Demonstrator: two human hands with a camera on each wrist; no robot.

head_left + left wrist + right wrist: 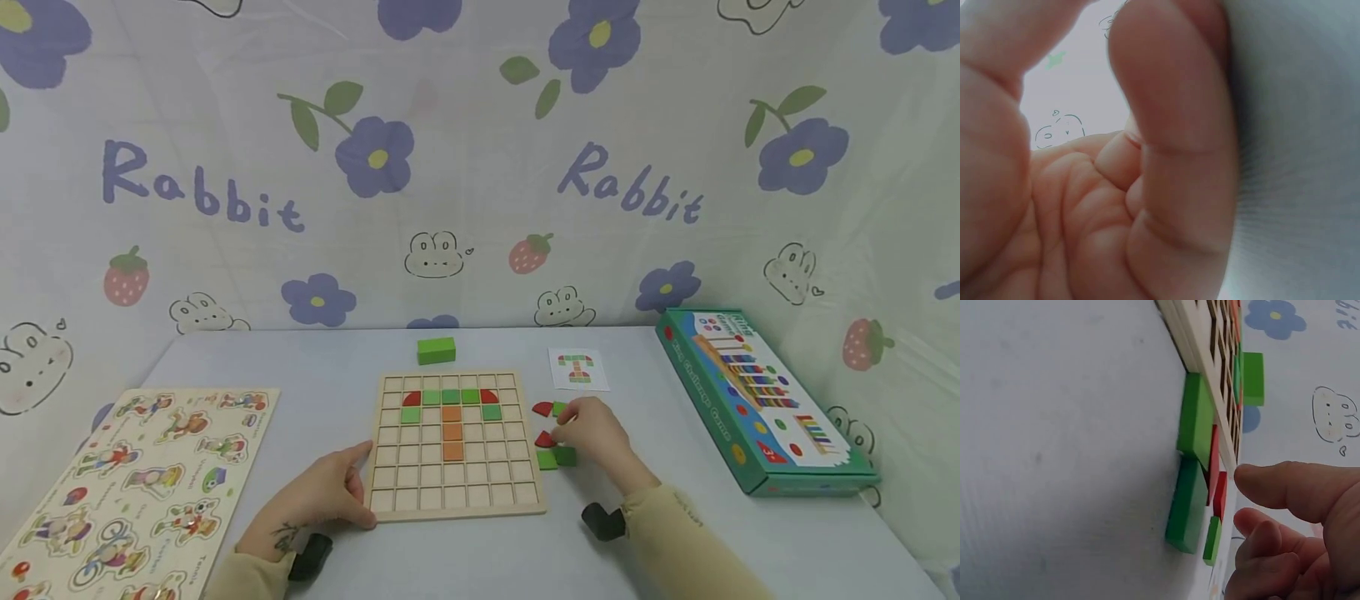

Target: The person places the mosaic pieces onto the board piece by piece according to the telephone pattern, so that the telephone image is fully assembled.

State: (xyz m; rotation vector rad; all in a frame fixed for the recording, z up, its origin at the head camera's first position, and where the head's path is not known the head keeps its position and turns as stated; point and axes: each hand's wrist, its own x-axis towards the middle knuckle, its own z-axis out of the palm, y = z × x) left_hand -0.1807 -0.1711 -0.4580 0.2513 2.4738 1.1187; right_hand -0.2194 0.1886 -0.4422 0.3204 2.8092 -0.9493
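The left hand (pixel 318 493) rests against the left edge of a wooden grid board (pixel 457 514), thumb by the near corner, index finger higher up. In the left wrist view, the left hand (pixel 1172 144) fills the picture with bent fingers. On the grid, green, red and orange pieces form a T-like shape. Right of the board, the right hand (pixel 600 437) hovers at loose red (pixel 543 409) and green (pixel 547 459) pieces. In the right wrist view, the right hand (pixel 1297 531) has thumb and index finger slightly apart, nothing seen between them; loose pieces (pixel 1195 419) lie beside the board.
A green block (pixel 437 351) stands behind the board. A small pattern card (pixel 557 379) lies at the back right, with a green game box (pixel 772 400) farther right. A wooden picture board (pixel 142 483) lies on the left of the white table.
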